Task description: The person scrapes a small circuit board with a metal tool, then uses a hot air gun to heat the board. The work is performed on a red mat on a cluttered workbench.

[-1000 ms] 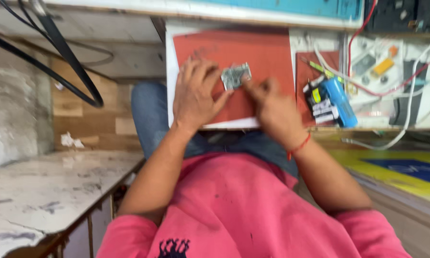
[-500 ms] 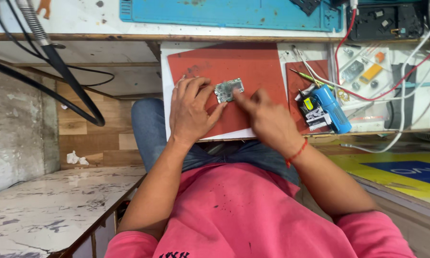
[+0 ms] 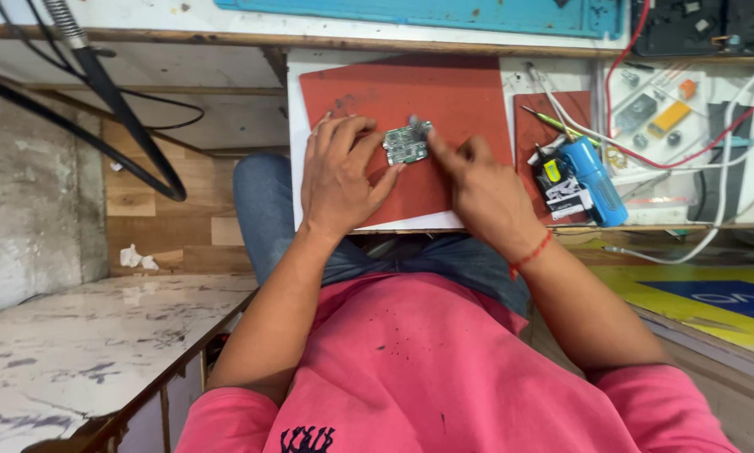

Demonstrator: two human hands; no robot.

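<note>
On the red mat (image 3: pixel 461 101), the left hand (image 3: pixel 339 180) is pinching the small green circuit board (image 3: pixel 405 145) at its left edge while the right hand (image 3: pixel 482 189), fingers curled, is pressing a fingertip at its right edge.

Circuit board (image 3: pixel 405 144) parts too small; right-hand fingers (image 3: pixel 421 130) blurred at tip; black device (image 3: pixel 696 25) cut off.
</note>
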